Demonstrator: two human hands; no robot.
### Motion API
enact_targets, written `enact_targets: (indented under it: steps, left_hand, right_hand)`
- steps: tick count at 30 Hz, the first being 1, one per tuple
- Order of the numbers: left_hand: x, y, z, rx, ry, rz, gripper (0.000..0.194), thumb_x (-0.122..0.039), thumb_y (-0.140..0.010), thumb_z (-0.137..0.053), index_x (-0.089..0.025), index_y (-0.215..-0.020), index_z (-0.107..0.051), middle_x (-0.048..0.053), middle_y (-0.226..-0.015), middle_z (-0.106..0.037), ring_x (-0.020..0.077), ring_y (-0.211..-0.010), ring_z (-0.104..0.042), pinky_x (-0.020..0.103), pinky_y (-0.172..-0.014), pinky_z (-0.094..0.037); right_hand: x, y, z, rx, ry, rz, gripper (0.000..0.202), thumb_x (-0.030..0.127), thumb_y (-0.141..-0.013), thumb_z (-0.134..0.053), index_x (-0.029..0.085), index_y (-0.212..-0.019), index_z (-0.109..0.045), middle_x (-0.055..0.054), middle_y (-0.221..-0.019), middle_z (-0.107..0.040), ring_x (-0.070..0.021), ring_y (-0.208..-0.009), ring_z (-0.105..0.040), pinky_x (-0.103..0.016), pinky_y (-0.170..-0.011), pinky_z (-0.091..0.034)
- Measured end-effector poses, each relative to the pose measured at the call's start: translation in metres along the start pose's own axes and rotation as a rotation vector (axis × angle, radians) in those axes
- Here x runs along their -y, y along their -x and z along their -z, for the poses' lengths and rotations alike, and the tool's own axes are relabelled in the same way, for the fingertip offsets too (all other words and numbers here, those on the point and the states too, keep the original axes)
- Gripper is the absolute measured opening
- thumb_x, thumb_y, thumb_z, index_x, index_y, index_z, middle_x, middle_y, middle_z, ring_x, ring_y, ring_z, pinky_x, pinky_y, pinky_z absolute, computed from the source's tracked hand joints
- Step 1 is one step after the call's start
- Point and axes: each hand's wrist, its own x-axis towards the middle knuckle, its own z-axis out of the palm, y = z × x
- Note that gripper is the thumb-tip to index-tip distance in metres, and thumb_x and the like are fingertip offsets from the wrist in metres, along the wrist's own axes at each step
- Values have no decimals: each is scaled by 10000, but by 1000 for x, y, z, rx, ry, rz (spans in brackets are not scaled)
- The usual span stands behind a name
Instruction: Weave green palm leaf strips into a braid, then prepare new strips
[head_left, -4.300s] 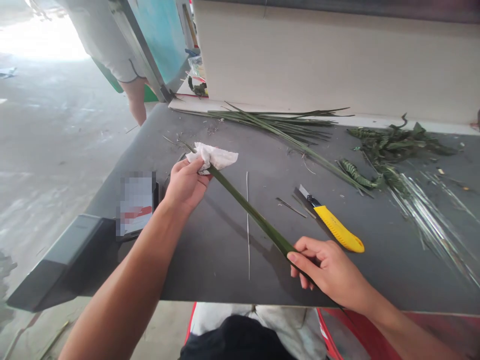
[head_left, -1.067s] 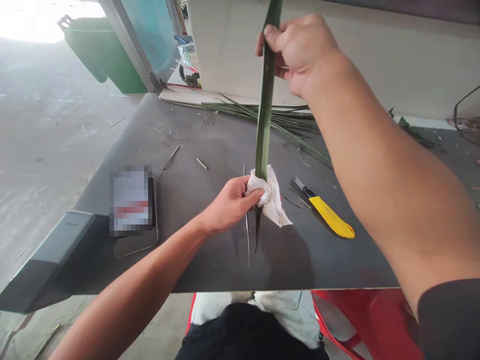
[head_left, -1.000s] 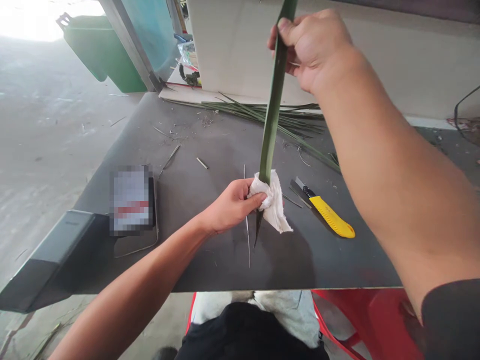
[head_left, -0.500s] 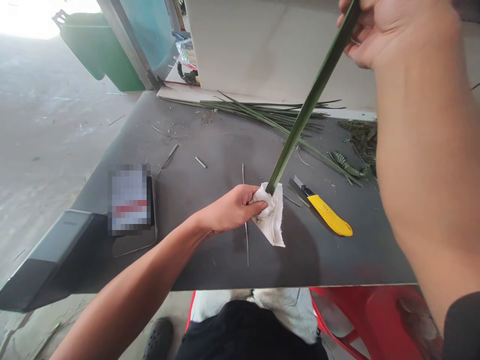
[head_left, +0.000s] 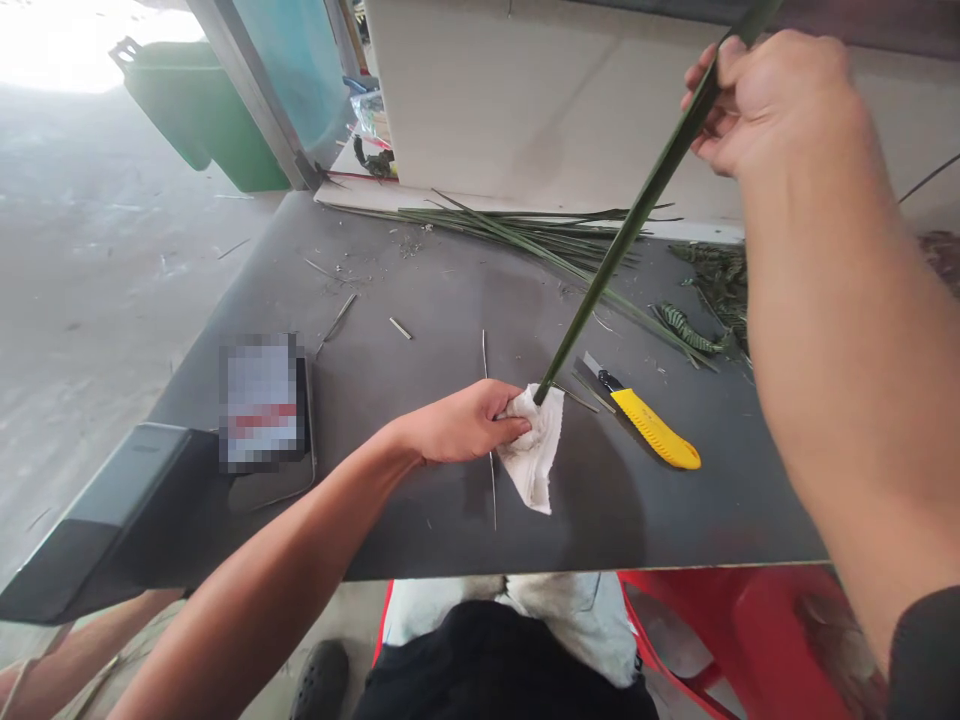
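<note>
My left hand [head_left: 476, 420] is closed on a folded white cloth [head_left: 534, 455], or thick tissue, pinched around the lower end of a long green leaf strip [head_left: 622, 245]. The strip rises slantwise to the upper right, where my right hand [head_left: 757, 95] grips it between thumb and fingers; its top runs out of view. To the right of the cloth lies a yellow utility knife [head_left: 656, 428] with its blade out. A thin wire-like strand [head_left: 493, 495] passes behind my left hand on the dark table [head_left: 450, 530].
Long green leaf strips [head_left: 517, 235] lie along the table's back. A woven green piece [head_left: 682, 328] rests near dark leaves [head_left: 712, 275] at the right. A blurred-out phone-like object [head_left: 262, 405] sits at the left. Beyond stands a green bin [head_left: 195, 110]; a red stool [head_left: 750, 620] is below.
My right hand has shifted slightly, with more of it now showing, and the leaf strip has turned more edge-on. The cloth's loose end hangs a little lower. A limb has appeared at the lower left.
</note>
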Motion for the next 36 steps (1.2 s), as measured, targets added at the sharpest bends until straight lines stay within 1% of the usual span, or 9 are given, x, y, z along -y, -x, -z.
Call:
enact_targets:
  steps: [4,9,12,17,20,23,26,30,36]
  left_hand:
    - [4,4,4,104,-98,85,111,-210,-841,-616,-149,-749,-626,2,-657,-622,125,-595,-558,220,-531,-444]
    - [-2,10,14,20,17,41,148,-301,-855,-680,-153,-846,-676,64,-788,-707,190,-713,-668,279,-614,-546]
    - [-6,12,23,-118,162,-10,265,-375,-816,-754,-152,-951,-710,113,-885,-743,214,-760,-707,304,-656,-582]
    - [-6,10,46,-546,276,-89,382,-363,-716,-857,-127,-986,-726,125,-923,-750,212,-815,-717,314,-748,-601]
    - [-3,7,59,-765,261,-107,405,-314,-661,-878,-127,-986,-723,98,-924,-745,192,-818,-703,313,-780,-596]
    - [-2,4,68,-886,161,-91,377,-294,-611,-893,-119,-909,-741,75,-871,-736,160,-764,-677,275,-732,-574]
    - [-2,1,75,-1019,9,-95,290,-272,-583,-904,-127,-782,-749,49,-762,-713,143,-676,-644,275,-677,-557]
    - [-3,-6,86,-1181,-76,-86,212,-168,-551,-893,-144,-615,-692,13,-595,-644,140,-576,-613,273,-580,-531]
    - [-10,-21,111,-1330,-28,-94,224,-171,-571,-885,-160,-686,-693,31,-668,-684,177,-651,-665,311,-613,-566]
  right_hand:
    - [3,7,12,-103,-186,-210,437,107,-922,-489,115,-485,-504,38,-910,-786,-38,-880,-700,-290,-686,-438]
    - [0,16,23,-87,-297,-222,370,82,-931,-521,155,-570,-560,63,-576,-655,-26,-657,-647,-266,-689,-470]
    - [1,21,29,-31,-290,-212,321,97,-917,-538,140,-600,-556,75,-556,-606,-24,-691,-648,-269,-705,-465]
    - [8,35,34,112,-209,-125,233,57,-921,-560,140,-705,-584,64,-595,-624,-47,-686,-656,-292,-737,-493]
    - [6,51,31,279,-137,-73,261,48,-953,-545,122,-718,-630,30,-639,-656,-68,-645,-649,-297,-699,-508]
    - [-4,72,25,463,-78,-70,302,40,-962,-547,105,-703,-688,-9,-665,-681,-67,-572,-621,-280,-639,-504]
    - [-21,95,18,638,-23,-64,311,44,-952,-583,128,-682,-715,-28,-691,-695,-62,-593,-626,-282,-687,-516]
    - [-47,122,12,864,113,-21,244,184,-933,-667,181,-701,-743,-70,-801,-743,-135,-675,-651,-321,-705,-520]
    - [-65,145,9,946,258,-50,255,320,-828,-785,224,-608,-702,-46,-663,-692,-187,-664,-626,-321,-623,-444]
